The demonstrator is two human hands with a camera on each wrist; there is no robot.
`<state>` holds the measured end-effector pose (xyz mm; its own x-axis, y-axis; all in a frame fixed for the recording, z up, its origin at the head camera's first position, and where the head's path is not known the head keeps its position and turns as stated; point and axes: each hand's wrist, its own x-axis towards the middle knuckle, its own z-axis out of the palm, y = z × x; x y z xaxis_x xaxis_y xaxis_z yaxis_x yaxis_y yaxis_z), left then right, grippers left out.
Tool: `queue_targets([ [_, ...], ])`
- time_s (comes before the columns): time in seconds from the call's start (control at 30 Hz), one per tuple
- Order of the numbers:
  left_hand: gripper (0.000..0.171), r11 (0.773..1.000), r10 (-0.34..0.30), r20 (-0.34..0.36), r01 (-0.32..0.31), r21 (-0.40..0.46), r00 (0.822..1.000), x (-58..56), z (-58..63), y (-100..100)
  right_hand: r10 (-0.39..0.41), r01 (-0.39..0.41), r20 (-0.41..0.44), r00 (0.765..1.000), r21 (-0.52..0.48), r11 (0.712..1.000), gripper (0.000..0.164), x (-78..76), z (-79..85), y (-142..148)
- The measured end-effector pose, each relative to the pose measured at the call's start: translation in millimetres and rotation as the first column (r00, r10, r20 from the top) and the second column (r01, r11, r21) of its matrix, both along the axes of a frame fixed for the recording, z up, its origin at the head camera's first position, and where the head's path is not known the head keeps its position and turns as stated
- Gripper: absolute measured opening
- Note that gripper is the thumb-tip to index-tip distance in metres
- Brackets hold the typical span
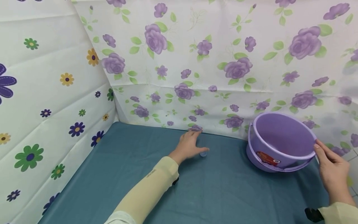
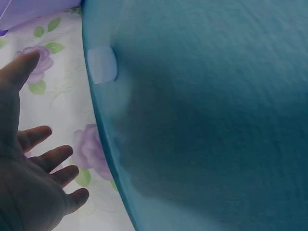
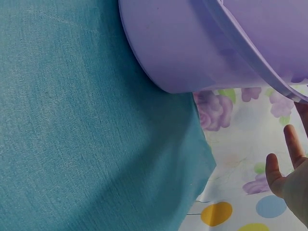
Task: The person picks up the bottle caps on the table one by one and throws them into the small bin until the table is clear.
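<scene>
Over the back of the table my left hand [image 1: 190, 146] reaches with fingers spread and the thumb out to the side. Close by the thumb, a small pale, rounded block [image 2: 102, 65] lies on the cloth. In the left wrist view it sits apart from the fingers, near the cloth's edge; the head view shows only part of it, bluish. At the right, my right hand [image 1: 334, 169] pinches the rim of a purple bucket [image 1: 257, 146] between thumb and fingers. The bucket leans, its mouth turned up toward me, and its handle [image 1: 296, 169] hangs down across the front.
A blue-green cloth [image 1: 223, 193] covers the table. Behind it hangs a white sheet with purple roses [image 1: 237, 68], and a sheet with colourful daisies [image 1: 56, 93] lines the left side. The bucket stands near the back right edge, with a red car sticker [image 1: 267, 158] on its wall.
</scene>
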<state>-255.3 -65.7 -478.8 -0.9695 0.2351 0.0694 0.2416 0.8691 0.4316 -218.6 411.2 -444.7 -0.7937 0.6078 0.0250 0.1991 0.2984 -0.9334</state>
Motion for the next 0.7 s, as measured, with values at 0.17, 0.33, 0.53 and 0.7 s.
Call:
queue_targets([
  [0.17,0.089,0.999,-0.034,0.06,0.037,-0.039,0.998,2.5,-7.4,-1,0.003,-0.003,0.007,1.0,-0.007,1.0,0.037,-0.3,0.4,1],
  [0.33,0.084,0.997,-0.063,0.08,0.067,-0.046,0.995,3.9,-11.9,1,0.007,-0.007,0.004,1.0,-0.002,1.0,0.038,-0.3,1.5,0],
  [0.53,0.074,0.993,-0.086,0.08,0.092,-0.073,0.993,3.4,-15.8,2,0.0,0.0,-0.042,0.999,-0.008,1.0,0.037,0.4,2.1,0],
  [0.7,0.068,0.99,-0.089,0.088,0.097,-0.098,0.992,4.1,-17.2,4,0.008,-0.009,-0.046,0.999,-0.01,1.0,0.037,0.6,1.8,0],
])
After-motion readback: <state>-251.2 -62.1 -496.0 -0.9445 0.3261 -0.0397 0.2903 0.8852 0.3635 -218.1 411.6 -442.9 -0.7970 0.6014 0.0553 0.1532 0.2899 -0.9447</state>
